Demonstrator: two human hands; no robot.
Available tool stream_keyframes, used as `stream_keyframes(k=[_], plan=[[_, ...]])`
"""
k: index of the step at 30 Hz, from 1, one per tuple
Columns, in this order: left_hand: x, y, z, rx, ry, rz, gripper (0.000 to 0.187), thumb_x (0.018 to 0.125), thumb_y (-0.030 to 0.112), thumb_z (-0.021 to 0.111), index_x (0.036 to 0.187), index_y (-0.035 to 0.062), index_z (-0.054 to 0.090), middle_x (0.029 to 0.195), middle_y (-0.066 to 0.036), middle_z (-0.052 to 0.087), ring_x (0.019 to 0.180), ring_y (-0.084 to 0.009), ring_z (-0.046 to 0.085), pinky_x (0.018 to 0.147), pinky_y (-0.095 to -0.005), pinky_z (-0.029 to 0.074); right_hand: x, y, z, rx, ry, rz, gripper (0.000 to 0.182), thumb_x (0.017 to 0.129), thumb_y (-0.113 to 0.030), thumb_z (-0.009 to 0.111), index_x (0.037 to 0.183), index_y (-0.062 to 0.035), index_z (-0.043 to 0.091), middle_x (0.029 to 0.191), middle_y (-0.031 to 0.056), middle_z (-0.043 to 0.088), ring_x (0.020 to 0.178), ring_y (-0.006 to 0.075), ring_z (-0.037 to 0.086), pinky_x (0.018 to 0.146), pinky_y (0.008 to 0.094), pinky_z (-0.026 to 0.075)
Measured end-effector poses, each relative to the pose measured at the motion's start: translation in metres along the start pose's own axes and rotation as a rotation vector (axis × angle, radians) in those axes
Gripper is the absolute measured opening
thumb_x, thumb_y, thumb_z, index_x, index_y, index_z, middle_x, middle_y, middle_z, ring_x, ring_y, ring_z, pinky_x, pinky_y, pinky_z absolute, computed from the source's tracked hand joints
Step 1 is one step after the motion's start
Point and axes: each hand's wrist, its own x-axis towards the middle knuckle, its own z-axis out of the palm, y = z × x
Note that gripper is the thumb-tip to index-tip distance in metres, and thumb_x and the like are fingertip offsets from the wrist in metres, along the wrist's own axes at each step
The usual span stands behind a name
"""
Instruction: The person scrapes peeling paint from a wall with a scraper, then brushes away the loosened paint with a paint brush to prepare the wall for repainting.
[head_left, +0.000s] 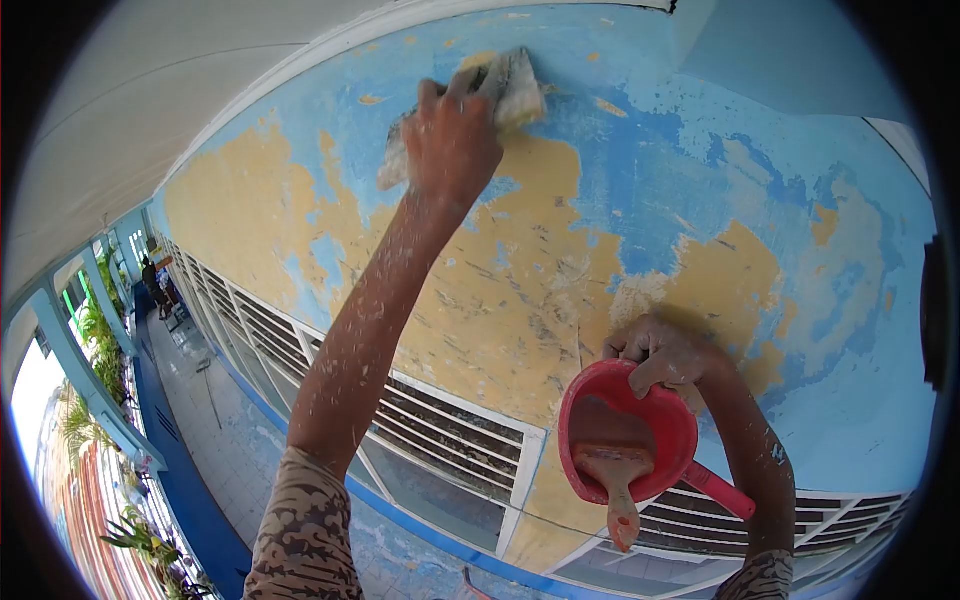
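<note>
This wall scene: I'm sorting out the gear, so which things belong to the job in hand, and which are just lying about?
In the job:
- pale pad, left hand, against the patchy wall
- red dipper, right hand
- brush, in the dipper

Apparently just about:
- thin rod-like object, walkway floor; too small to name
- plants beside the walkway

Head view: wide, round-edged, from head height, facing the patchy wall (500, 260) within arm's reach. Near louvred windows (455, 435) low in view, ceiling (150, 90) upper left, corridor floor (215, 410) receding far left.
</note>
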Motion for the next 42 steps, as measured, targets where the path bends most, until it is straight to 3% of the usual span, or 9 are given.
stream_keyframes(k=[4, 15, 19, 22, 27, 31, 37, 40, 42], plan=[[-0.050, 0.023, 0.020, 0.033, 0.117, 0.179, 0.074, 0.081, -0.003, 0.061, 0.149, 0.0252, 0.049, 0.145, -0.009, 0.053, 0.123, -0.0360, 0.052, 0.077, -0.0489, 0.061, -0.012, -0.009, 0.008, -0.039, 0.048, 0.032, 0.015, 0.056, -0.008, 0.066, 0.061, 0.0070, 0.066, 0.076, 0.0010, 0.059, 0.053, 0.0084, 0.048, 0.043, 0.0291, 0.036], [-0.074, 0.038, 0.009, -0.012, 0.053, 0.191, 0.078, 0.077, -0.003, 0.065, 0.148, 0.0237, 0.049, 0.138, -0.009, 0.055, 0.119, -0.0318, 0.053, 0.067, -0.0398, 0.062, -0.028, -0.022, 0.010, 0.021, 0.130, -0.046, 0.011, 0.053, -0.006, 0.066, 0.051, 0.0036, 0.061, 0.069, 0.0027, 0.055, 0.057, 0.0096, 0.044, 0.045, 0.0310, 0.028], [-0.075, 0.032, 0.006, -0.047, 0.082, 0.213, 0.079, 0.072, -0.005, 0.065, 0.144, 0.0263, 0.057, 0.128, -0.003, 0.062, 0.110, -0.0269, 0.057, 0.072, -0.0378, 0.061, -0.034, -0.014, 0.002, 0.062, 0.161, -0.125, 0.010, 0.052, -0.006, 0.066, 0.052, 0.0035, 0.062, 0.068, 0.0037, 0.056, 0.059, 0.0099, 0.046, 0.047, 0.0302, 0.031], [-0.079, 0.032, 0.009, -0.030, 0.037, 0.214, 0.077, 0.077, -0.003, 0.065, 0.148, 0.0213, 0.050, 0.137, -0.009, 0.056, 0.116, -0.0318, 0.052, 0.064, -0.0369, 0.061, -0.035, -0.015, 0.001, 0.099, 0.186, -0.203, 0.010, 0.051, -0.006, 0.066, 0.052, 0.0037, 0.063, 0.068, 0.0058, 0.059, 0.060, 0.0111, 0.048, 0.049, 0.0300, 0.034], [-0.078, 0.038, 0.022, -0.083, 0.098, 0.161, 0.074, 0.078, -0.004, 0.063, 0.148, 0.0176, 0.050, 0.137, -0.011, 0.056, 0.111, -0.0338, 0.054, 0.072, -0.0404, 0.061, -0.049, -0.018, 0.004, 0.130, 0.227, -0.194, 0.010, 0.050, -0.006, 0.066, 0.055, 0.0036, 0.067, 0.074, 0.0076, 0.063, 0.064, 0.0139, 0.052, 0.052, 0.0301, 0.037], [-0.009, 0.033, 0.006, 0.005, 0.141, 0.040, 0.075, 0.076, -0.006, 0.064, 0.147, 0.0159, 0.050, 0.137, -0.013, 0.055, 0.110, -0.0343, 0.055, 0.071, -0.0421, 0.061, -0.062, -0.012, 0.006, 0.203, 0.242, -0.205, 0.012, 0.050, -0.007, 0.066, 0.056, 0.0036, 0.068, 0.077, 0.0076, 0.064, 0.063, 0.0139, 0.052, 0.053, 0.0294, 0.037], [-0.081, 0.050, 0.016, -0.130, 0.107, 0.170, 0.079, 0.074, -0.008, 0.061, 0.147, 0.0222, 0.054, 0.134, -0.007, 0.062, 0.113, -0.0318, 0.058, 0.080, -0.0438, 0.060, -0.079, -0.013, 0.009, 0.151, 0.334, -0.147, 0.012, 0.050, -0.006, 0.066, 0.057, 0.0034, 0.068, 0.068, 0.0073, 0.060, 0.059, 0.0140, 0.049, 0.052, 0.0301, 0.035], [-0.035, 0.027, 0.018, 0.060, 0.101, 0.080, 0.077, 0.081, -0.005, 0.060, 0.151, 0.0229, 0.046, 0.146, -0.006, 0.052, 0.120, -0.0370, 0.053, 0.090, -0.0498, 0.059, -0.083, -0.001, 0.012, 0.208, 0.344, -0.090, 0.011, 0.050, -0.005, 0.066, 0.057, 0.0034, 0.068, 0.064, 0.0074, 0.058, 0.059, 0.0142, 0.049, 0.052, 0.0303, 0.035], [0.017, 0.002, 0.008, 0.010, 0.147, -0.060, 0.065, 0.084, -0.003, 0.058, 0.142, 0.0246, 0.054, 0.140, -0.005, 0.059, 0.117, -0.0350, 0.058, 0.088, -0.0509, 0.058, -0.085, 0.011, 0.016, 0.234, 0.348, -0.125, 0.011, 0.051, -0.004, 0.065, 0.057, 0.0043, 0.068, 0.066, 0.0075, 0.059, 0.059, 0.0141, 0.050, 0.051, 0.0303, 0.034]])
